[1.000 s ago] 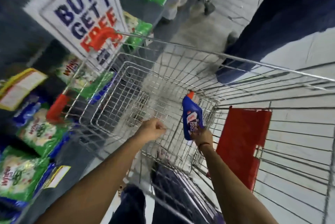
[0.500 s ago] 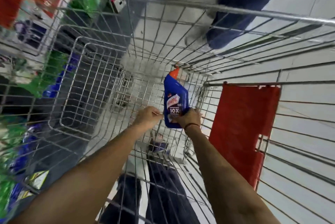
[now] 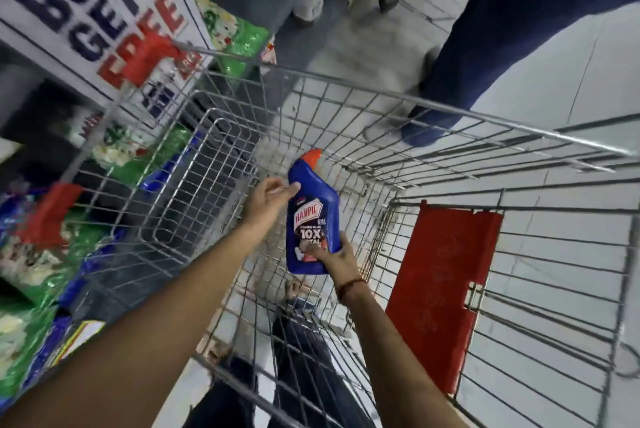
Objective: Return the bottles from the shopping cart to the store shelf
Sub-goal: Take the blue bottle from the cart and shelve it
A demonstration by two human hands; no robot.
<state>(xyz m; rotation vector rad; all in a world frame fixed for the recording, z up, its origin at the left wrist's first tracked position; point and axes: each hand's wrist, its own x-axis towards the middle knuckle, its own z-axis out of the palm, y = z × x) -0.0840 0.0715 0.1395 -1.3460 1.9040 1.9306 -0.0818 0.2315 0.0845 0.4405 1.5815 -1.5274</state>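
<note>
Right grip (image 3: 334, 259) clasps bottle (image 3: 313, 216) base; left grip (image 3: 268, 201) touches neck.

Glossy plastic bottle (image 3: 312, 216); shiny metal-wire cart (image 3: 346, 88).

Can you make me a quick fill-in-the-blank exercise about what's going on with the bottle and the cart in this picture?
1. The blue bottle has a cap coloured ____.
2. The right hand grips the bottle at its ____ end.
3. The left hand touches the bottle near its ____.
4. The folded flap on the shopping cart is coloured ____.

Missing words: red; bottom; neck; red
</note>
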